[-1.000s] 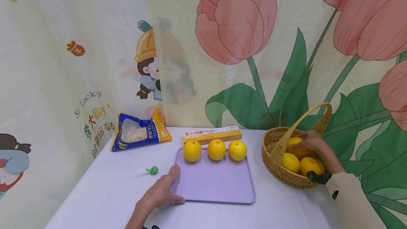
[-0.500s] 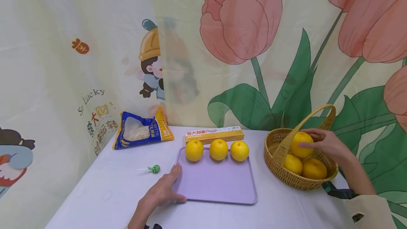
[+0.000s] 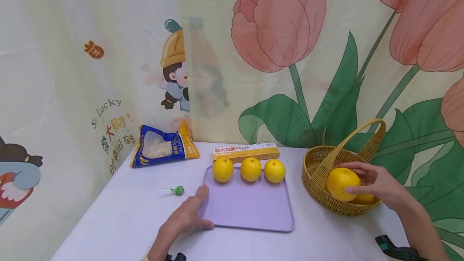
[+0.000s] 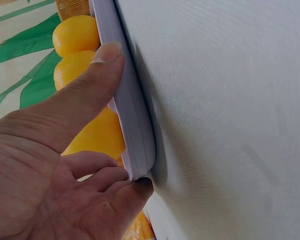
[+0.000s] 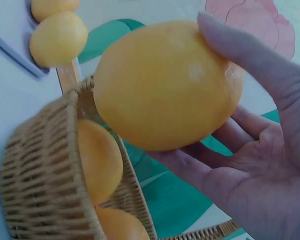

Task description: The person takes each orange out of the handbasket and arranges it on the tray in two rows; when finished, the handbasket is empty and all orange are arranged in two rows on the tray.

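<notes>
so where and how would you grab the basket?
Likely by the handle at the top of its arch, from above and the left, with fingers curled under: it stands clear above the rim of the basket. The right hand, holding a yellow fruit, crowds the other side.

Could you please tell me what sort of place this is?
Probably a staged tabletop set: a pale tulip-printed fabric backdrop, a white cloth-covered table and a rectangular lilac tray.

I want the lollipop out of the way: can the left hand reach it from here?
Probably yes: the lollipop lies just beyond the left hand, nothing between, though that hand holds the tray.
</notes>
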{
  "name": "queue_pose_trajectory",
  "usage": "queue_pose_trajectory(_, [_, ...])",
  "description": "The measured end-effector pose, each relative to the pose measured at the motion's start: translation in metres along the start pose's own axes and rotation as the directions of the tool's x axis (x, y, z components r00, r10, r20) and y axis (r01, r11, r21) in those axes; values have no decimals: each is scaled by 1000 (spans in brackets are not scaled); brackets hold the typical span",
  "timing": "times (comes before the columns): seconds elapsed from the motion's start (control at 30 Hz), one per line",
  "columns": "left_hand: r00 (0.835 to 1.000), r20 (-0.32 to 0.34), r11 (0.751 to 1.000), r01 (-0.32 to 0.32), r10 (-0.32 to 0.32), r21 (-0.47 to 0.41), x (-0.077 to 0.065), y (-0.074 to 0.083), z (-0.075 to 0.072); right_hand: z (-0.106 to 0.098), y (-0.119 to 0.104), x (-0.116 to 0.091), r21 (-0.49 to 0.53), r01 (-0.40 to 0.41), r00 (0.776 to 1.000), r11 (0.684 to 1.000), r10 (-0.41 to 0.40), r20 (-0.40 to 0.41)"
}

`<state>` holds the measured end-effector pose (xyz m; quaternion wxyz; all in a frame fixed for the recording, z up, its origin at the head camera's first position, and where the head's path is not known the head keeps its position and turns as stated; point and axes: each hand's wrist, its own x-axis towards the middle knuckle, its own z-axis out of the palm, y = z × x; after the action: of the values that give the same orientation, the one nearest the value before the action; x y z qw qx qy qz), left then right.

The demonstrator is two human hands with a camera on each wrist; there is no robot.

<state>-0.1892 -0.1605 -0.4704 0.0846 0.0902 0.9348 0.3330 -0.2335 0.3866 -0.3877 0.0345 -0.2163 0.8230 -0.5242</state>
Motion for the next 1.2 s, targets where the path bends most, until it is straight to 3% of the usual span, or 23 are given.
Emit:
queue_pose_trajectory(0.17, [999, -9, 999, -42, 42, 22, 3, -9, 5, 12, -8, -3, 7, -16, 1000, 1000, 16, 4])
queue_pose_trajectory(0.37, [1000, 0, 1000, 21, -21, -15, -1, 1, 2, 24, -16, -7, -59, -92, 992, 994, 86, -91])
queue_pose_trajectory(0.5, [999, 10, 999, 37, -37, -5, -2, 6, 0, 28, -19, -13, -68, -75, 991, 995, 67, -113])
queue_pose_trajectory(0.63, [999, 1, 999, 41, -41, -7, -3, 10, -1, 37, -25, -13, -10, 42, 998, 999, -42, -44])
queue_pose_trajectory(0.77, [999, -12, 999, 35, -35, -6, -4, 10, -3, 60, -35, -2, 61, 155, 987, 986, -157, 39])
queue_pose_trajectory(1.0, [999, -5, 999, 48, -48, -8, -2, 9, -3, 124, -45, 31, 167, 227, 948, 960, -257, 189])
queue_pose_trajectory(1.2, [999, -7, 999, 49, -49, -3, -1, 8, -2, 169, -51, 54, 213, 283, 913, 935, -331, 237])
